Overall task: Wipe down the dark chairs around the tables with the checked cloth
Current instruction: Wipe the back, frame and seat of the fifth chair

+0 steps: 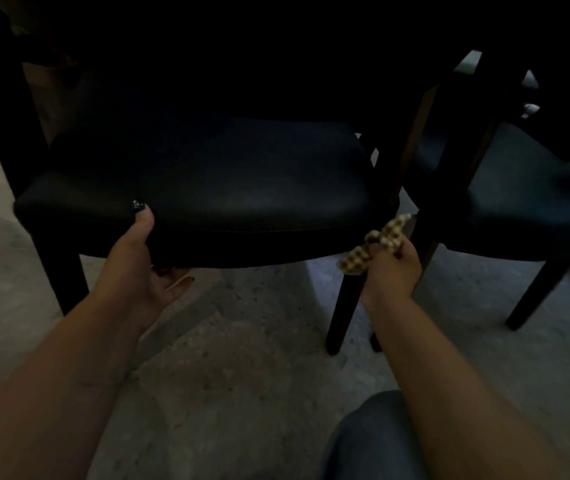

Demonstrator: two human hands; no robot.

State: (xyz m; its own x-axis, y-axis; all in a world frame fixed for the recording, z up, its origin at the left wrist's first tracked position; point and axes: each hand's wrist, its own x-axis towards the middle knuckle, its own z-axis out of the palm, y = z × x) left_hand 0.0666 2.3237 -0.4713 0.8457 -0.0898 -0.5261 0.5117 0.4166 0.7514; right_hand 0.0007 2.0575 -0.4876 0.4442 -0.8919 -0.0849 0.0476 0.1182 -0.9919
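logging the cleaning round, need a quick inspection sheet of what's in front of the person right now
surface: grey speckled floor; dim light.
job's things: near dark chair, padded seat facing the camera; second dark chair to its right; checked cloth bunched by the near chair's front right leg.
clutter: nothing seen.
grippers: left hand grips the seat's front edge, thumb on top; right hand holds the cloth.
cables: nothing seen.
surroundings: person's knee in blue fabric at bottom; area behind the chairs too dark to tell.

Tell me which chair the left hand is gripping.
The nearer chair filling the centre: the left hand holds its seat's front edge, thumb on top. The second chair, at right, is untouched; the right hand holds the checked cloth.
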